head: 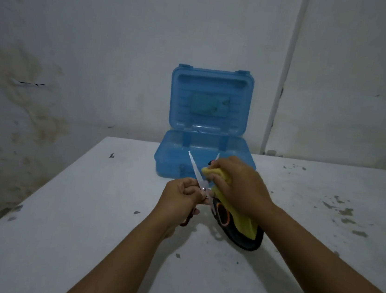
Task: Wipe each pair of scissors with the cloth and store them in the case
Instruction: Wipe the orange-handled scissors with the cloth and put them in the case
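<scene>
My left hand [179, 197] grips the handle of a pair of scissors [195, 171] whose silver blades are spread apart and point up and away. My right hand [240, 185] holds a yellow cloth [246, 222] wrapped round the right-hand blade, whose tip shows above my fingers. The cloth hangs down over another pair of scissors [223, 214] with black and orange handles lying on the table. Just behind my hands stands the blue plastic case [199, 169], its lid upright.
The white table [82, 205] is scuffed, with dark chipped spots at the right. Its far edge runs along a stained wall, and its left edge slants toward me. A white pipe [281, 84] runs up the wall right of the case.
</scene>
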